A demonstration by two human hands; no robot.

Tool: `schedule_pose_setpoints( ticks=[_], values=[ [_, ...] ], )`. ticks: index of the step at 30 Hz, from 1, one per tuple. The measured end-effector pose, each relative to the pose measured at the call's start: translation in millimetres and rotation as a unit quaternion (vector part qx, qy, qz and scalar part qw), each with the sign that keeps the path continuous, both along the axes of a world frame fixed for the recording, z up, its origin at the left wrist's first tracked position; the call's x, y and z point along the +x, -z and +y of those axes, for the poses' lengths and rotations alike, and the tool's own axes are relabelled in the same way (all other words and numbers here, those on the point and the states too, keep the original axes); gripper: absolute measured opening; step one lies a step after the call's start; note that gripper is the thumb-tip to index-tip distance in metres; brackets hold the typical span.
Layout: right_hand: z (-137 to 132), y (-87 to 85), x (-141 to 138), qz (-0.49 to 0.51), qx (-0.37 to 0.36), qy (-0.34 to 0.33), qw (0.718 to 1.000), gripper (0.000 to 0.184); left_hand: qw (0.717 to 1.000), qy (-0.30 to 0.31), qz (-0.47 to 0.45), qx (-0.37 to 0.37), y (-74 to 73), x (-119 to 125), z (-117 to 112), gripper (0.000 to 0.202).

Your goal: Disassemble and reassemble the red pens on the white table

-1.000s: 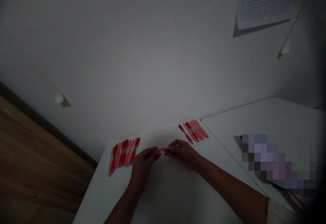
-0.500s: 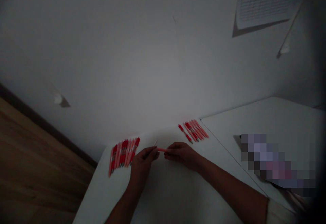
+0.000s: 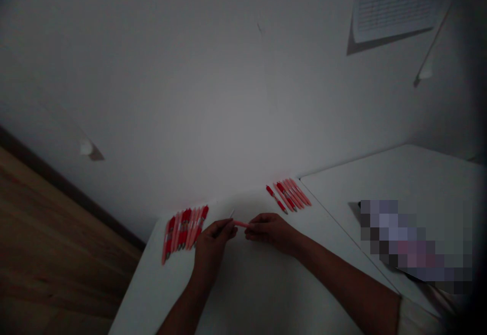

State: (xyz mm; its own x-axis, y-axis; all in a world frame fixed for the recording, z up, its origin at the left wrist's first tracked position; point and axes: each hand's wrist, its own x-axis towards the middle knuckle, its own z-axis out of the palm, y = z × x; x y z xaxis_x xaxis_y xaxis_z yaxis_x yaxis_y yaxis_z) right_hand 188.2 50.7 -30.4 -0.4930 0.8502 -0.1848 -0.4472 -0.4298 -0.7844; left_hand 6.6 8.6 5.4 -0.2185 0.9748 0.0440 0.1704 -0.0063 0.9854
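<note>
Between my hands, over the white table, is a slim pink pen (image 3: 240, 224), held roughly level. My left hand (image 3: 215, 236) is closed in a pinch at the pen's left end. At the other end the fingers of my right hand (image 3: 268, 226) are pinched on it too. A thin pale stick (image 3: 232, 214) pokes up by my left fingertips; whether it is held or lies on the table I cannot tell. Left of my left hand lies a row of red and pink pens (image 3: 181, 231). Beyond my right hand is a smaller group of red and pink pens (image 3: 291, 194).
The white table (image 3: 251, 294) meets a pale wall (image 3: 228, 96) at the back. A seam separates it from a second white tabletop (image 3: 342, 182), where a blurred-out object (image 3: 407, 243) lies. Brown wood (image 3: 57, 254) fills the lower left. A printed sheet (image 3: 395, 5) hangs on the wall.
Almost nothing differs. The pink pen between my hands has tipped very slightly, its right end a little lower; both hands keep their hold.
</note>
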Motion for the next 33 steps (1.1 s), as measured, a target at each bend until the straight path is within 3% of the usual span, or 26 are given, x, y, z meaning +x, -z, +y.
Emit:
schedule_pose_setpoints(
  ticks=[13,23,29,33],
  values=[
    [0,4.5,-1,-0.005,0.023,-0.019,1.0,0.031,1.0,0.023,0.004,0.021,-0.3,4,0,0.029],
    [-2,-5.6,-2,-0.005,0.004,-0.047,0.999,0.031,0.999,-0.009,-0.017,0.042,0.0,4,1,0.027],
    [-3,-3.0,-3,0.007,0.037,-0.045,0.998,0.032,0.988,-0.032,0.107,0.11,-3.1,5,-8,0.021],
    [0,-1.9,-4,0.012,0.022,-0.012,1.0,0.036,0.944,-0.043,0.266,0.191,-3.6,3,-16,0.017]
  ],
)
